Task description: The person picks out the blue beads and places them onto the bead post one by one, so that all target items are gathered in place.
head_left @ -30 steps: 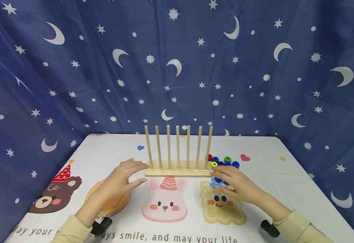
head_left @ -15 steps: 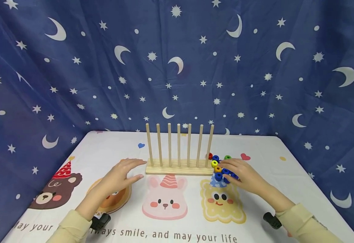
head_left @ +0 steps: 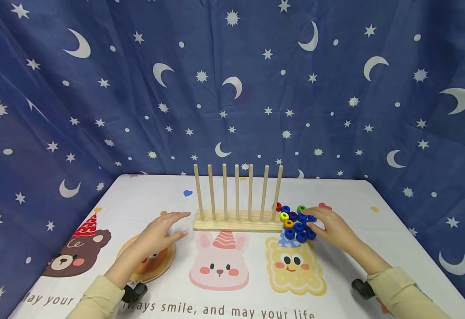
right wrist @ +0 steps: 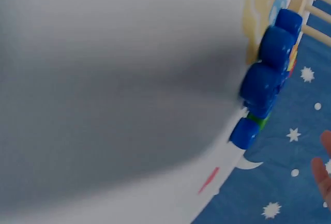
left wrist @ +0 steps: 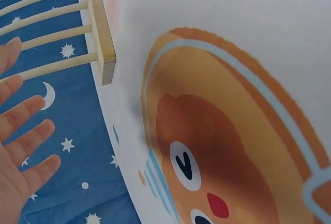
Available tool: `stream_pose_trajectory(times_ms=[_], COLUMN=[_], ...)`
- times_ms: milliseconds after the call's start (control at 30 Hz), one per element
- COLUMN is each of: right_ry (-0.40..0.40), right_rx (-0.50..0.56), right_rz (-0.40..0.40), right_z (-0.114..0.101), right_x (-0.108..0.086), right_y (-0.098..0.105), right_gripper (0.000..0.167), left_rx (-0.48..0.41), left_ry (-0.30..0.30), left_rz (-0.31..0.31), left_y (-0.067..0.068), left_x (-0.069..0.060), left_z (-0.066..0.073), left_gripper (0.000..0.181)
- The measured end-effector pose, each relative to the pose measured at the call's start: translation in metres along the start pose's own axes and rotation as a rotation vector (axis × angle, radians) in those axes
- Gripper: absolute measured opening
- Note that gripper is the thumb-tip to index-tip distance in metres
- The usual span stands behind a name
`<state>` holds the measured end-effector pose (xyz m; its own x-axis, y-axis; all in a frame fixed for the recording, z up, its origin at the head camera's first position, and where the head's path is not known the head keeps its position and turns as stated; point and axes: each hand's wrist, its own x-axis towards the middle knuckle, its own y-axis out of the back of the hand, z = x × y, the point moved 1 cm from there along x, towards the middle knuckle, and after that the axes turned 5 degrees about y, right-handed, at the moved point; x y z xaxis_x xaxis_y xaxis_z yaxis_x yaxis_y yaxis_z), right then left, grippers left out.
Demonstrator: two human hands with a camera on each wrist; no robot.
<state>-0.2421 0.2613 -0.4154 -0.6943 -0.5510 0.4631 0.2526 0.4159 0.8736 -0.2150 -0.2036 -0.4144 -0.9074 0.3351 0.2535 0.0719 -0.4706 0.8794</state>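
Observation:
A wooden rack with several upright pegs stands mid-table, its pegs bare. Beside its right end lies a cluster of beads: mostly blue, with a yellow, an orange, a red and a green one. My right hand hovers at the cluster's right side, fingers spread and relaxed, seemingly holding nothing. My left hand is held off the rack's left end, fingers extended and empty. In the left wrist view its fingers are spread near the rack. The right wrist view shows blue beads.
A white tablecloth with printed cartoon figures and lettering covers the table. Behind it hangs a dark blue curtain with moons and stars. Each wrist wears a black device, the left and the right.
My right hand has moved right, from beside the rack's right end to the far side of the beads, uncovering more of them. The left hand has stayed nearly where it was.

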Motion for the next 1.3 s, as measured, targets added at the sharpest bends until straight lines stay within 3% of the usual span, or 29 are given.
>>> stream_pose_trajectory(times_ms=[200, 367, 467, 700, 967, 1133, 1300], right_ry=[-0.174, -0.242, -0.276, -0.274, -0.274, -0.281, -0.292], right_rx=[0.041, 0.068, 0.088, 0.108, 0.176, 0.203, 0.208], right_rz=[-0.046, -0.051, -0.089, -0.166, -0.192, -0.208, -0.223], right_z=[0.010, 0.021, 0.027, 0.040, 0.050, 0.052, 0.060], right_x=[0.000, 0.007, 0.013, 0.020, 0.017, 0.014, 0.009], right_y=[0.001, 0.006, 0.003, -0.007, -0.010, -0.012, -0.013], right_gripper=[0.032, 0.035, 0.035, 0.034, 0.035, 0.036, 0.038], left_rx=[0.075, 0.124, 0.108, 0.016, -0.076, -0.068, -0.001], left_ry=[0.017, 0.032, 0.035, 0.052, 0.051, 0.065, -0.005], left_rz=[-0.020, -0.030, -0.034, -0.104, -0.220, -0.266, -0.321], left_y=[-0.006, -0.008, -0.010, -0.021, -0.033, -0.040, -0.045], left_x=[0.009, 0.021, 0.028, 0.043, 0.053, 0.057, 0.061], left_z=[0.000, -0.003, -0.007, -0.019, -0.028, -0.031, -0.033], left_gripper=[0.050, 0.053, 0.053, 0.046, 0.056, 0.064, 0.061])
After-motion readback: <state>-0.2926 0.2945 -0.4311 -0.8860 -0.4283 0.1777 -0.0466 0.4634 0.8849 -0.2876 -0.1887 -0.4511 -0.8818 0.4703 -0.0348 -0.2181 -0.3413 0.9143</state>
